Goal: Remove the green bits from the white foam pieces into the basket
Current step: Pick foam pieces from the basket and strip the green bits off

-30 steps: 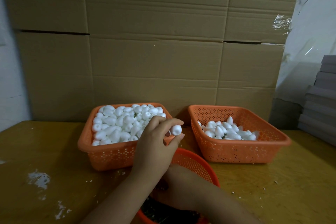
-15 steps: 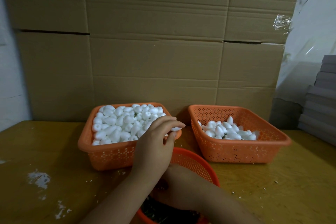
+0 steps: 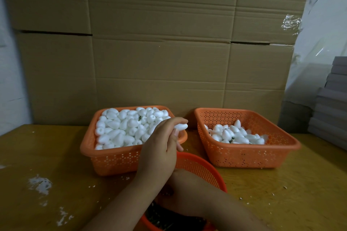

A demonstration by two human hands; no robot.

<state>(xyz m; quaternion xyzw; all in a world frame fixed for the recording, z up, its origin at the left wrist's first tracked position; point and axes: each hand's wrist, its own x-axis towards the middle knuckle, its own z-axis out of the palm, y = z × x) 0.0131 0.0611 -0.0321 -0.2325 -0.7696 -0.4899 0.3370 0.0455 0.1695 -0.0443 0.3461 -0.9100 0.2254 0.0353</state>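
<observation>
My left hand [image 3: 159,148] hovers over the near right corner of the left orange basket [image 3: 112,161] and pinches one white foam piece [image 3: 181,126] between thumb and fingertips. That basket is heaped with white foam pieces [image 3: 122,129], one showing a green bit [image 3: 139,117]. My right hand [image 3: 185,190] lies low inside the round orange basket [image 3: 202,167], its fingers hidden under my left wrist. Dark green bits [image 3: 169,218] cover the round basket's bottom.
A second rectangular orange basket [image 3: 244,155] on the right holds fewer foam pieces [image 3: 234,135]. Cardboard boxes [image 3: 159,52] wall off the back of the yellow table [image 3: 47,165]. Grey stacked sheets [image 3: 330,114] sit at the far right. White crumbs dot the tabletop.
My left hand has rolled the foam piece in its fingertips, with the fingers now curled more over it. The hand stays in the same spot. My right hand has not moved.
</observation>
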